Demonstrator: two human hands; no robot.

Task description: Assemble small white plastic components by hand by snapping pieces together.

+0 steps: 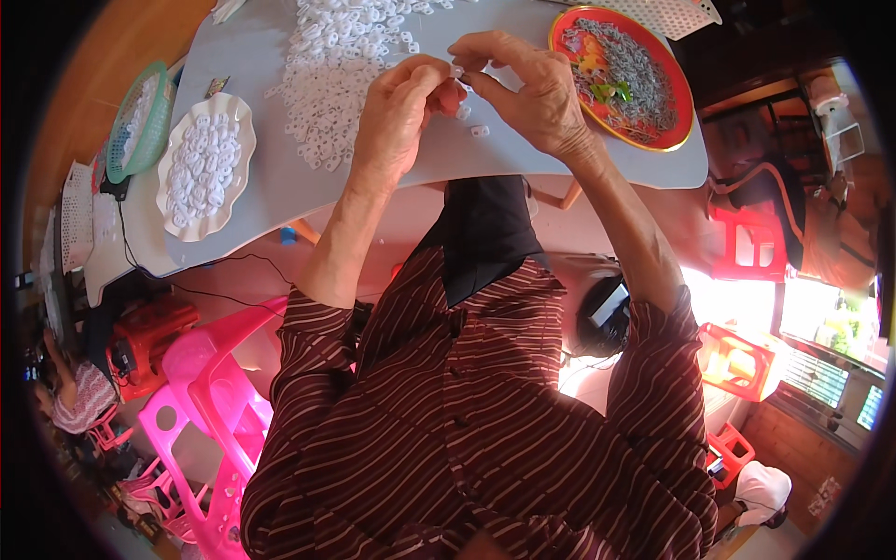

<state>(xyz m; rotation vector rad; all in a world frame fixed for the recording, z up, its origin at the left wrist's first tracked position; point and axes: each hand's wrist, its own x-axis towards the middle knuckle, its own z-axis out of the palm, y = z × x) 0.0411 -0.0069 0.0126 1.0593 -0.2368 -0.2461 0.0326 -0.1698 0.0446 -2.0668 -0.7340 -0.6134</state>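
Over the table's near part, my left hand (399,117) pinches a small white plastic piece (456,72) between thumb and fingertips. My right hand (537,93) meets it there, its thumb and index finger closed at the same piece. Whether the right fingers hold a separate small part is too small to tell. Below the hands lie a few loose white pieces (480,131). A large heap of similar white pieces (322,93) spreads to the left of my left hand. Right of my right hand stands a red round tray (680,114) with many small grey metal parts (639,75).
On the grey table (271,182), a cream wavy-rimmed dish (245,149) holds more white pieces at left, beside a green basket (168,105). A white perforated basket (672,14) stands at the far right. Pink chairs (210,383) and red stools (742,359) are around; other people sit at both sides.
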